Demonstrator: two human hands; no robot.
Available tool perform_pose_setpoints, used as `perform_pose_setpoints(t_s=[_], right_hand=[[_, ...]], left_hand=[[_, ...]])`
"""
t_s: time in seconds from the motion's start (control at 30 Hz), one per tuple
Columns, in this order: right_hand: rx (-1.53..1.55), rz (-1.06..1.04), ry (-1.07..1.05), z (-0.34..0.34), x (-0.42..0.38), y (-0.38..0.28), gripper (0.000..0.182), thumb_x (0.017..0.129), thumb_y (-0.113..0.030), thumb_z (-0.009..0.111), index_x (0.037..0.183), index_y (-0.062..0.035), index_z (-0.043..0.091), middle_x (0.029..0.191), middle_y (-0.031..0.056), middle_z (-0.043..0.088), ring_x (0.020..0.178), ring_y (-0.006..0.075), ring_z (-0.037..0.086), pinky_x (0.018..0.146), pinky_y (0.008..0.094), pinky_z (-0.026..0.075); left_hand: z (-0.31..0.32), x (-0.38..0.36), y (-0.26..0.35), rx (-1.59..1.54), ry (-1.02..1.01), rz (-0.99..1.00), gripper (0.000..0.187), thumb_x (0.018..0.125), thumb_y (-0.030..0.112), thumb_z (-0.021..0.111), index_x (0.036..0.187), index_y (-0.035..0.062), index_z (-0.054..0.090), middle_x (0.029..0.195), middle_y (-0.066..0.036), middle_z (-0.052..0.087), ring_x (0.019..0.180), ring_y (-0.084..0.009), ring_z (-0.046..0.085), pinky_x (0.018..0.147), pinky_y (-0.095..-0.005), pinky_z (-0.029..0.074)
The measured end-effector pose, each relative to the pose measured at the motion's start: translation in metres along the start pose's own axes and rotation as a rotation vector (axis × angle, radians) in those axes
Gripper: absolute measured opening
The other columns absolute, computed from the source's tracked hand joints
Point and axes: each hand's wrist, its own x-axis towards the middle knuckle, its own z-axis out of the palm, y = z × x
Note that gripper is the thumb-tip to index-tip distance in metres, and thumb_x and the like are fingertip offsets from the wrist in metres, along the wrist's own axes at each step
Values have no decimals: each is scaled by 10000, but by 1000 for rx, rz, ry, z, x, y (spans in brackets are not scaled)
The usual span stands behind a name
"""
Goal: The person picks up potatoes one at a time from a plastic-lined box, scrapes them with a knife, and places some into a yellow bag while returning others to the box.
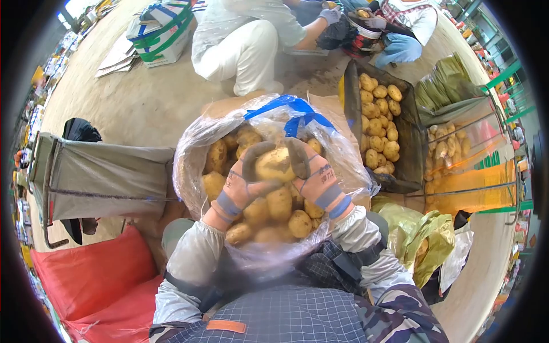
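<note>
A potato (pixel 274 164) with brown soil patches is gripped between my two gloved hands, above a clear plastic bag (pixel 186 146) full of potatoes. My left hand (pixel 243 182) wraps its left side, in an orange and dark glove. On the potato's right side, my right hand (pixel 311 176) closes round it in a matching glove. Below both hands lie more potatoes (pixel 279 204), some partly hidden by the gloves. Blue tape (pixel 294 106) runs along the bag's far rim.
A black crate (pixel 407 182) of potatoes stands to the right, beside an orange-sided frame (pixel 469 186). A grey fabric-covered frame (pixel 108 180) and red sack (pixel 94 274) are at left. Two people (pixel 246 51) crouch ahead; a green-striped bag (pixel 161 34) sits far left.
</note>
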Motion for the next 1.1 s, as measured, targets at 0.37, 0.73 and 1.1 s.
perform_pose_setpoints(t_s=[0.37,0.73,1.1], right_hand=[[-792,205,-334,17,-1,15,279,895,-178,552,1156,-116,627,1106,163,696,1078,332,650,943,414,502],[964,522,-244,-24,9,-8,424,897,-291,685,1242,-52,620,1168,99,643,1065,189,603,822,365,532],[1157,387,-205,-7,8,8,564,889,-196,676,1410,-64,505,1104,48,662,899,103,631,696,214,523]], left_hand=[[13,-1,-8,672,233,183,755,665,294,843,1325,54,566,1251,-160,554,1199,-311,524,1044,-416,436],[11,2,1,624,200,231,714,731,319,830,1345,61,572,1284,-172,562,1191,-332,553,1020,-409,464],[-6,1,-15,-82,88,100,508,979,175,623,1443,17,489,1402,-98,541,1205,-188,570,959,-316,502]])
